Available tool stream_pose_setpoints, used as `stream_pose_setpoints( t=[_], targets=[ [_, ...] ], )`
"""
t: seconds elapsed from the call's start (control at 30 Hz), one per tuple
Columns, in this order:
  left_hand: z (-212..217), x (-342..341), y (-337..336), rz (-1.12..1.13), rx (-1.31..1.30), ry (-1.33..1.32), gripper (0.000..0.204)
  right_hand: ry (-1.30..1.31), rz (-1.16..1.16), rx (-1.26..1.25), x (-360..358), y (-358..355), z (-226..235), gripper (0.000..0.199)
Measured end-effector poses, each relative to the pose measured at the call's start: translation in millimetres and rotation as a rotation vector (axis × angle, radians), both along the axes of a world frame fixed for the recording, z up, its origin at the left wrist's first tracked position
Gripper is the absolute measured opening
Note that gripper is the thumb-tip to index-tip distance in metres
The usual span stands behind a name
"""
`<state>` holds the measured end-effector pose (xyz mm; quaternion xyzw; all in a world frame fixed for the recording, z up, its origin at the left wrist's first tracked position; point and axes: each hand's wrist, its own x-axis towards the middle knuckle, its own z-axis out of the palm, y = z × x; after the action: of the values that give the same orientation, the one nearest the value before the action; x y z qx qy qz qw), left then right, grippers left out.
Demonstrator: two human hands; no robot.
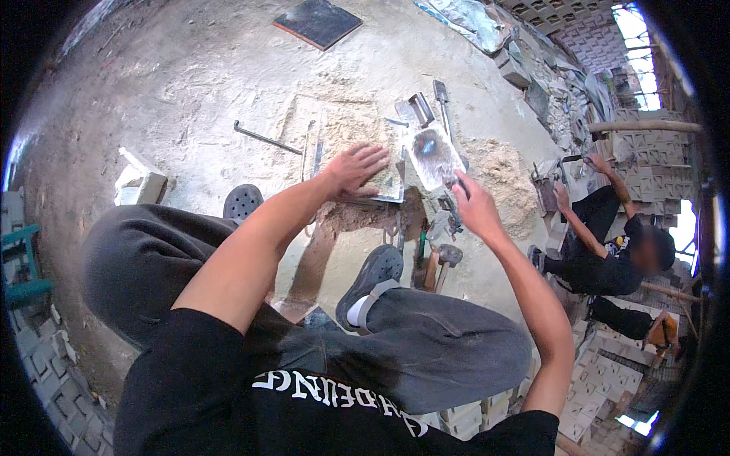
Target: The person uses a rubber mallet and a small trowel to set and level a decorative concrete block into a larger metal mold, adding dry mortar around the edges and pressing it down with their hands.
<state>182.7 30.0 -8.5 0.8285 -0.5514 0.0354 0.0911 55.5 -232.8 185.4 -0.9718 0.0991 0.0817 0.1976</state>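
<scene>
While a frame [394, 200] lies under the spread left hand [356, 169], the right hand [473, 204] grips a trowel [436, 158].

TEXT: white block lettering [346, 397] | ON: wearer's black shirt [190, 387] | ORIENTATION: upside down

The left arm [258, 235] slants up and rightward to a nearly straight wrist; the left hand [353, 169] lies palm down, its fingers [372, 158] outstretched and slightly spread. The right arm [532, 285], bent at the elbow, angles inward, the right hand [475, 207] curled in a grip.
</scene>
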Motion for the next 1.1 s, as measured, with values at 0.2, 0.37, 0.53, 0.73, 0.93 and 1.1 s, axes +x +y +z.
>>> stream_pose_setpoints(
  t=[0.2, 0.37, 0.53, 0.73, 0.93, 1.1],
  targets=[
    [12, 15, -4, 0.269, 0.055, 0.096, 0.083, 0.041, -0.093, 0.152, -44, 33, -29, 0.040],
    [5, 37, 26, 0.389, -0.092, 0.199, 0.065, -0.057, -0.053, 0.217, -46, 89, -82, 0.042],
    [5, 34, 41, 0.370, -0.633, 0.466, 0.059, -0.034, -0.047, 0.057, -32, 113, -100, 0.041],
    [-15, 36, 60, 0.767, -0.419, 0.346, 0.067, 0.000, -0.111, -0.001, 25, 123, -96, 0.038],
    [2, 1, 26, 0.581, -0.154, 0.172, 0.086, 0.099, -0.439, 0.344, 48, 90, -85, 0.037],
    [5, 10, 26, 0.443, -0.356, 0.347, 0.076, 0.135, -0.594, 0.525, 21, 103, -81, 0.037]
  ],
)
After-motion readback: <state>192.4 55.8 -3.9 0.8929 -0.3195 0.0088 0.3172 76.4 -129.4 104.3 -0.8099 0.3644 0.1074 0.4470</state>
